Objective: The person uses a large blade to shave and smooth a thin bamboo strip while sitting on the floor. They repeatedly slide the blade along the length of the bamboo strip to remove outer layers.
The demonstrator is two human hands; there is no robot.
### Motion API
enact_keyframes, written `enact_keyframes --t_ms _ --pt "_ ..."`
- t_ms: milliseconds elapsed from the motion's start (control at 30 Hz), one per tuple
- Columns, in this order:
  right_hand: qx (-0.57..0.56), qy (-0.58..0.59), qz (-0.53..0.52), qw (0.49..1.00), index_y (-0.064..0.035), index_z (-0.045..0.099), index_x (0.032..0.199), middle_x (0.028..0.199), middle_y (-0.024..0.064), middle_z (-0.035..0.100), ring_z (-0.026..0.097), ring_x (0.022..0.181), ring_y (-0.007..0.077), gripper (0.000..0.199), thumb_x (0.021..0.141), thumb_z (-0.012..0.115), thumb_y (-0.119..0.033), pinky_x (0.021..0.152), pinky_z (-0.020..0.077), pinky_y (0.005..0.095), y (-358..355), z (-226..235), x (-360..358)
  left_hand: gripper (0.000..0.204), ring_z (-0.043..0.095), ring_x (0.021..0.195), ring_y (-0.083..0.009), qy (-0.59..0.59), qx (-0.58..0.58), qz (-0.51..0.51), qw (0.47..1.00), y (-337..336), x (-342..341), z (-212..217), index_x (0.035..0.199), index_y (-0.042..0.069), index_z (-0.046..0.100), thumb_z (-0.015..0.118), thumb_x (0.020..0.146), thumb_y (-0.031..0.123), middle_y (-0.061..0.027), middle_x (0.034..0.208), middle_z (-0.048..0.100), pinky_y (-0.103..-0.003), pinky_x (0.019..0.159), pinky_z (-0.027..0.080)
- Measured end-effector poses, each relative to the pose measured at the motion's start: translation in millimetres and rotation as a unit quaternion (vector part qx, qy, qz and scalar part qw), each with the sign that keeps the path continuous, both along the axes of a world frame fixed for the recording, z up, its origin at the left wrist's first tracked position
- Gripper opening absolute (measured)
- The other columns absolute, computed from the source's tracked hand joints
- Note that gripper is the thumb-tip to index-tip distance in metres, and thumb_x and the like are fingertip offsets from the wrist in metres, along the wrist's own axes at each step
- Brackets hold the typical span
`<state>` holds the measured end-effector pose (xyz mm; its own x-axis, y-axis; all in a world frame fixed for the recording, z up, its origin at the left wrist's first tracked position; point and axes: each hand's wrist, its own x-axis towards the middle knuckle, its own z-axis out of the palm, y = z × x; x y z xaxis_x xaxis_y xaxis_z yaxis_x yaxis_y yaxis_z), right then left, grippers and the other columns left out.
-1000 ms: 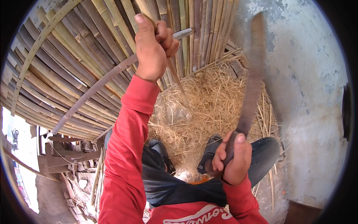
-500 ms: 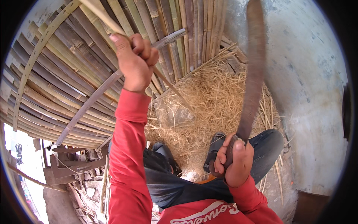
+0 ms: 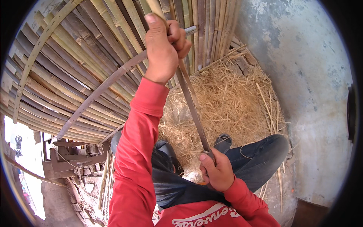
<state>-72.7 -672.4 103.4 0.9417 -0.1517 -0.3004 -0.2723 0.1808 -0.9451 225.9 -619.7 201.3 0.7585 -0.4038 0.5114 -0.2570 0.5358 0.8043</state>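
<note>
High in front of me, my left hand is closed round a thin bamboo strip. The strip's upper end rises past the top of the picture, and its lower part comes out below my fist. My right hand, low and near my lap, grips the handle of a machete. Seen nearly edge-on, the long dark blade slants up and left to just under my left hand, alongside the strip. Whether blade and strip touch I cannot tell.
A rack of bamboo poles with curved crossbars leans at the left and far side. Straw-like shavings cover the ground past my feet. A blue-grey wall stands at the right. My bent knee is close to the machete hand.
My left hand has moved right with the strip. The machete has swung left and down from its raised, upright position, its blade now beside the strip. My right hand has shifted slightly left.
</note>
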Motion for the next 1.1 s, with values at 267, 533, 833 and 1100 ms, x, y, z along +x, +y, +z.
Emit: enact_keyframes --t_ms 267,533,833,1100 --pt "0.045 0.072 -0.022 0.996 -0.0039 0.058 0.096 0.065 -0.001 0.053 0.047 0.048 0.0071 0.031 0.107 0.06 -0.033 0.043 0.0369 0.0246 -10.7 -4.8 12.3 0.07 0.018 0.053 -0.0111 -0.09 0.062 0.028 0.994 -13.0 27.3 4.7 0.069 0.015 0.025 0.028 0.103 0.076 0.0035 0.063 0.018 -0.03 0.049 0.018" --pt "0.045 0.197 -0.002 0.979 -0.004 0.061 0.1 0.066 0.0007 0.055 0.049 0.045 0.0084 0.028 0.107 0.062 -0.031 0.041 0.0387 0.0253 -58.0 -14.5 -35.0 0.073 0.015 0.053 -0.0117 0.02 0.014 -0.001 1.0 2.1 47.0 -2.0 0.067 0.015 0.024 0.025 0.102 0.079 0.0039 0.061 0.018 -0.032 0.05 0.014" --pt "-0.001 -0.03 -0.258 0.966 -0.0033 0.055 0.111 0.068 0.0021 0.053 0.047 0.045 0.0085 0.031 0.111 0.053 -0.034 0.041 0.038 0.024 -94.6 57.4 3.6 0.07 0.016 0.051 -0.0117 0.028 0.01 0.064 0.998 11.7 78.5 -7.7 0.07 0.014 0.025 0.026 0.105 0.074 0.0024 0.062 0.021 -0.032 0.048 0.016" --pt "0.052 0.037 -0.135 0.989 -0.0064 0.054 0.098 0.064 0.0024 0.052 0.049 0.043 0.0109 0.03 0.109 0.056 -0.035 0.039 0.0423 0.0288 -6.4 -77.8 32.7 0.072 0.014 0.05 -0.0106 -0.003 0.014 -0.015 1.0 -8.2 48.9 0.9 0.066 0.015 0.025 0.027 0.103 0.078 0.0035 0.059 0.02 -0.03 0.047 0.014"
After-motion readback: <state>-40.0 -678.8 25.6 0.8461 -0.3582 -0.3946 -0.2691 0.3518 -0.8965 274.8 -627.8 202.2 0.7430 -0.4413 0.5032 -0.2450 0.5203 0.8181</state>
